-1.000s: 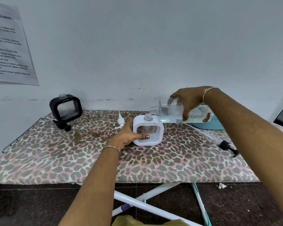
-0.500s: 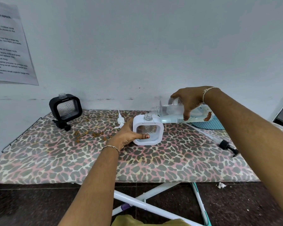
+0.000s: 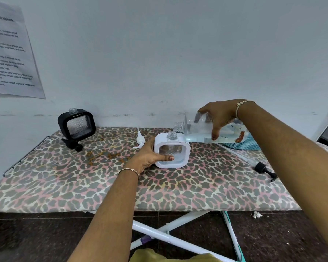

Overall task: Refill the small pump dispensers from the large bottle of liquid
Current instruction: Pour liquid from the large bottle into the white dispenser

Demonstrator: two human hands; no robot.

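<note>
At the ironing board's [image 3: 64, 186] far left stands the uncapped black dispenser [image 3: 76, 125]. Near the middle the left hand [image 3: 150, 154] grips the white dispenser [image 3: 171, 152]; beside it the right hand [image 3: 219, 118] holds the large bottle [image 3: 199, 132] sideways, mouth near its neck.

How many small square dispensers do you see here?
2. The white dispenser stands near the middle, gripped by the left hand; the black dispenser stands alone at the back left.

Leopard-print ironing board [image 3: 102, 186], printed sheet [image 3: 9, 53] on wall [image 3: 159, 53], teal basket [image 3: 242, 145] at right
</note>
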